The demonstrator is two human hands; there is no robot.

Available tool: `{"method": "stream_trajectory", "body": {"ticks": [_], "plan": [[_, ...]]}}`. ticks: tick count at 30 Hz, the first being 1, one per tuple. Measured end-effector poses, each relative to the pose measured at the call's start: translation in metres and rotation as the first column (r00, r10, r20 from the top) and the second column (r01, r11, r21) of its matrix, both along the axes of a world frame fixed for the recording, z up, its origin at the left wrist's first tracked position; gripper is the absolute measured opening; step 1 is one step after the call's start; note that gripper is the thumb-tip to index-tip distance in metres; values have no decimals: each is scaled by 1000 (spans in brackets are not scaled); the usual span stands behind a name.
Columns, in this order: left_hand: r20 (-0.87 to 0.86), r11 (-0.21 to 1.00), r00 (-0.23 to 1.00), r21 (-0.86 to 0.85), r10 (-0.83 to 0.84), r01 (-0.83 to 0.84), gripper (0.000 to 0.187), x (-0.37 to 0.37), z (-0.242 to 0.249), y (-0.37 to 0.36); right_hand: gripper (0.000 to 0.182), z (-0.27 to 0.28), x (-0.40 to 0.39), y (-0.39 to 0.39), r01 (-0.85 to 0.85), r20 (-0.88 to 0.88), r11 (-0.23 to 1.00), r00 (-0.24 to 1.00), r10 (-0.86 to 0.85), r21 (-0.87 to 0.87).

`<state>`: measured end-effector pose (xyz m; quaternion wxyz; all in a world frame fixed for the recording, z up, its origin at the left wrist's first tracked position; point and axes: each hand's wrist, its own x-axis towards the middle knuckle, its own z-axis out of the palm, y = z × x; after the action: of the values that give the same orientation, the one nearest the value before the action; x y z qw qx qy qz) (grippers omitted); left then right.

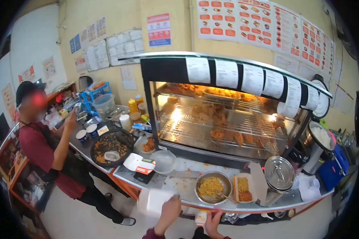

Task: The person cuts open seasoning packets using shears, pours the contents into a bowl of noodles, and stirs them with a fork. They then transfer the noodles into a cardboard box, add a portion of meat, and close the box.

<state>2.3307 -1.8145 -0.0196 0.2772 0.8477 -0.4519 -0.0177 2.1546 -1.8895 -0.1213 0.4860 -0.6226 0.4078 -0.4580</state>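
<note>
My left hand is closed at the edge of a white, motion-blurred box, in front of the counter. To its right, my right hand pinches a small white and orange packet below the counter's edge. Just beyond both hands, a steel bowl holds yellow rice and a fork. Beside the bowl is an open carton with rice and reddish food in it. A knife with a red handle lies behind the bowl.
A heated glass cabinet with fried food and hanging paper slips spans the counter's back. A black pan, clear tub and open box are left; a lidded steel pot is right. A co-worker stands left.
</note>
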Motion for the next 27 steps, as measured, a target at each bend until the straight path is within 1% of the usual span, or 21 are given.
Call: {"method": "stream_trajectory", "body": {"ticks": [1, 2, 3, 4, 5, 6, 8, 11, 14, 17, 18, 19, 20, 21, 22, 24, 25, 26, 27], "plan": [[119, 999, 993, 37, -25, 20, 18, 7, -17, -24, 40, -11, -5, -10, 66, 53, 992, 996, -72, 103], [181, 995, 981, 81, -74, 60, 19, 21, -46, -51, 39, -25, -13, -20, 129, 96, 969, 984, -151, 209], [242, 987, 962, 125, -128, 100, 20, 34, -70, -77, 41, -42, -18, -32, 111, 42, 959, 991, -126, 260], [212, 981, 965, 146, -155, 126, 22, 47, -94, -102, 43, -59, -23, -44, 96, -8, 945, 995, -99, 312], [169, 977, 974, 172, -153, 124, 24, 49, -97, -117, 45, -70, -30, -50, 80, -50, 928, 997, -66, 363], [126, 973, 981, 198, -149, 122, 26, 51, -98, -133, 47, -66, -34, -50, 66, -9, 917, 998, -68, 394], [23, 965, 998, 258, -65, 57, 32, 53, -86, -158, 51, -46, -26, -61, 19, 88, 900, 994, -64, 436], [-79, 957, 997, 286, -26, 47, 40, 61, -88, -179, 54, -26, -24, -71, -44, 191, 900, 981, -44, 433], [-80, 946, 997, 323, 5, 22, 48, 61, -87, -186, 54, -20, -23, -84, -38, 200, 896, 978, -58, 442], [70, 990, 996, 119, 62, -70, 41, 41, -72, -172, 47, -15, -25, -95, -18, 153, 891, 987, -58, 453], [95, 996, 994, -66, 62, -56, 38, 30, -62, -163, 36, -18, -25, -97, 24, 125, 912, 989, -82, 409], [122, 968, 990, -247, 69, -37, 35, 15, -50, -151, 34, -22, -29, -101, 37, 75, 915, 994, -74, 401], [150, 907, 985, -420, 81, -11, 32, 4, -40, -139, 33, -24, -33, -105, 48, 27, 919, 998, -64, 391], [12, 922, 999, -387, 33, -25, 28, -10, -40, -121, 32, -23, -33, -107, 58, -21, 923, 998, -54, 381], [-130, 935, 991, -353, -11, -36, 25, -22, -50, -103, 33, -3, -35, -105, 54, -21, 908, 999, -50, 416], [-367, 997, 930, -76, -6, -23, 31, -32, -77, -76, 35, -8, -41, -110, 36, -37, 958, 999, -26, 285], [-534, 990, 845, -133, -26, -53, 31, -35, -104, -71, 35, -7, -43, -110, 38, -34, 971, 999, -31, 234], [-682, 978, 730, -184, -57, -96, 32, -34, -137, -73, 35, -6, -45, -110, 41, -31, 982, 999, -36, 183], [-803, 963, 589, -225, -96, -150, 33, -36, -155, -75, 38, 1, -45, -109, 20, -16, 985, 1000, -17, 172]]}}
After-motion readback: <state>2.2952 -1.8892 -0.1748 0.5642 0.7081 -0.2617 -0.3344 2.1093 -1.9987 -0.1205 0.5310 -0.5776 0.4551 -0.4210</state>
